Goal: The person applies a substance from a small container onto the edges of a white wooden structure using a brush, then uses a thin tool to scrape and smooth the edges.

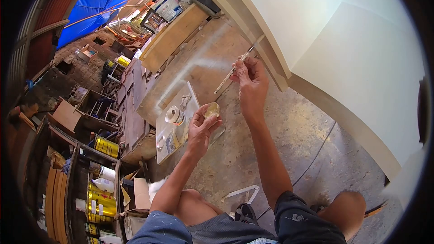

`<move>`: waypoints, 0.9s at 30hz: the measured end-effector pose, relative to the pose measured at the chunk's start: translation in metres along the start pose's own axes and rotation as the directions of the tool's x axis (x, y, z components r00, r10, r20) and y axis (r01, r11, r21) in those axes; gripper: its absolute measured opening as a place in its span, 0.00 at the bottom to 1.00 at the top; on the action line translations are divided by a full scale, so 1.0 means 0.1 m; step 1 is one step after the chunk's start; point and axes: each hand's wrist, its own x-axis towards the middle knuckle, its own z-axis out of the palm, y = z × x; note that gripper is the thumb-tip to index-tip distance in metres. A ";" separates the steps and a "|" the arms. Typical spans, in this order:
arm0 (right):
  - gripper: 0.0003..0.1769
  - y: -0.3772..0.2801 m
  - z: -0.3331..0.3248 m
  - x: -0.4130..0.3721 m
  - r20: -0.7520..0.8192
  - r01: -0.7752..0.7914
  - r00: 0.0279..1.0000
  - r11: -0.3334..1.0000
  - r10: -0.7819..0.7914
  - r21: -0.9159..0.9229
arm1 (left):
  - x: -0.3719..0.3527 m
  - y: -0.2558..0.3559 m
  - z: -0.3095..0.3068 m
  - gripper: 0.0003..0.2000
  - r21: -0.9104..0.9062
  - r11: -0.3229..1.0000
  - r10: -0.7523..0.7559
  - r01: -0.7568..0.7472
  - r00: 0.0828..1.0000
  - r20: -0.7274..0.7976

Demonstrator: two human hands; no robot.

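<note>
My right hand (252,83) pinches a thin paintbrush (224,81) by its stained handle. The bristle end points up and away, at the edge of a large white cabinet-like piece (275,65); whether it touches cannot be made out. Lower and to the left, my left hand (201,131) has its fingers around a small shallow cup (212,109) with pale yellowish stuff inside. Close beside that hand, an open white tub (175,114) stands on a pale board (192,96). A round lid (161,142) lies on the board too.
A shelf unit at the left holds several yellow cans (101,203) and a white bottle (104,185). A dark cable (314,160) runs over the concrete floor. Wooden planks (174,36) and a blue tarp (92,11) are farther back. A bent white strip (244,192) lies by my foot.
</note>
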 end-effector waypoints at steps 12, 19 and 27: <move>0.11 -0.02 0.06 0.04 0.017 0.017 1.000 1.000 -0.017 -0.014 | -0.01 0.01 0.00 0.29 -0.002 1.000 -0.006 0.006 1.000 0.006; 0.11 -0.03 0.10 0.09 0.038 0.004 0.999 1.000 -0.003 -0.019 | -0.01 0.00 0.00 0.30 0.003 1.000 -0.004 0.004 1.000 0.002; 0.10 -0.04 0.08 0.05 0.026 0.006 1.000 1.000 -0.006 0.016 | -0.01 0.01 0.00 0.29 0.006 1.000 -0.009 0.009 1.000 -0.001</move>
